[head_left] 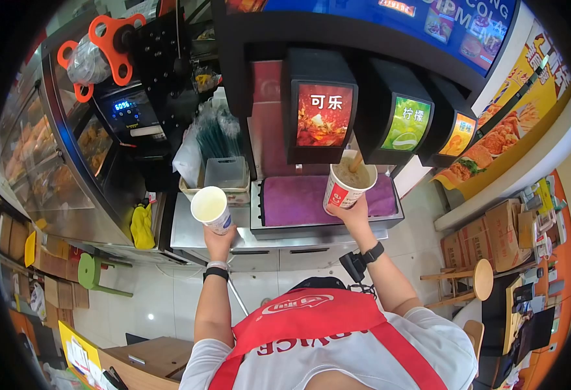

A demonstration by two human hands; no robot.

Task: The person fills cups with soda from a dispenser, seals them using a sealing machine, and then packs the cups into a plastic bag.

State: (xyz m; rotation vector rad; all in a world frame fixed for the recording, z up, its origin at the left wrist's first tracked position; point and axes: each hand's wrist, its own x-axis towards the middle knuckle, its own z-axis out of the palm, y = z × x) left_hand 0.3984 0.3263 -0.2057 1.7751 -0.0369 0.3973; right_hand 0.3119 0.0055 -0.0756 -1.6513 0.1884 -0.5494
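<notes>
My left hand [219, 240] is closed around a paper cup [208, 207] with a pale yellowish inside. This cup is held near the counter's front edge, left of the drink dispenser's tray. My right hand [351, 216] grips a second paper cup [349, 185], white with a red patch, over the purple cloth on the tray. Brown foamy drink fills much of that cup, and a brown stream [357, 160] runs down into it beside the red-labelled dispenser head [323, 117].
Further right are the green-labelled head [405, 122] and the orange-labelled head [459, 135]. A purple cloth [292, 203] covers the drip tray. Behind the left cup stands a clear plastic container [226, 173]. A glass-fronted food cabinet [45, 149] is on the left.
</notes>
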